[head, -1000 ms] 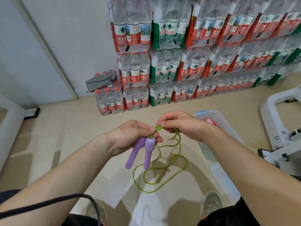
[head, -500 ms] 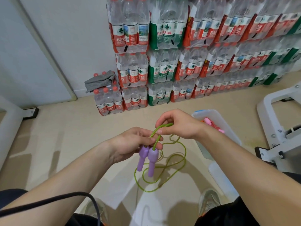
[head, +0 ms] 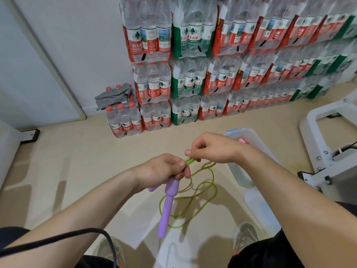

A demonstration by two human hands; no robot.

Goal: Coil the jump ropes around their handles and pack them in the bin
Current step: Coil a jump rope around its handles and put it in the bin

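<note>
Head view, looking down: a black cable (head: 58,238) is curving across the near left corner, and a shoe (head: 244,236) is showing on the floor (head: 77,171) below the forearms. Just beyond, the left hand (head: 164,169) is gripping the tops of the purple handles (head: 168,206). One is hanging straight down, the other is peeking out as a stub under the palm. The green rope (head: 202,192) is running out of that fist to the right hand (head: 214,147), which is pinching a few strands between thumb and fingertips, close beside the left. The rest of the rope is dangling in loose loops under both hands. Right of the right wrist, the clear bin (head: 253,132) is sitting on the floor, half hidden by the forearm, with something pink (head: 242,140) showing inside. Farther right, a white metal frame (head: 318,136) is standing. At the far wall, shrink-wrapped packs of water bottles (head: 193,74) are stacked high, and a grey cloth (head: 114,94) is lying on the low pack at the left end.
</note>
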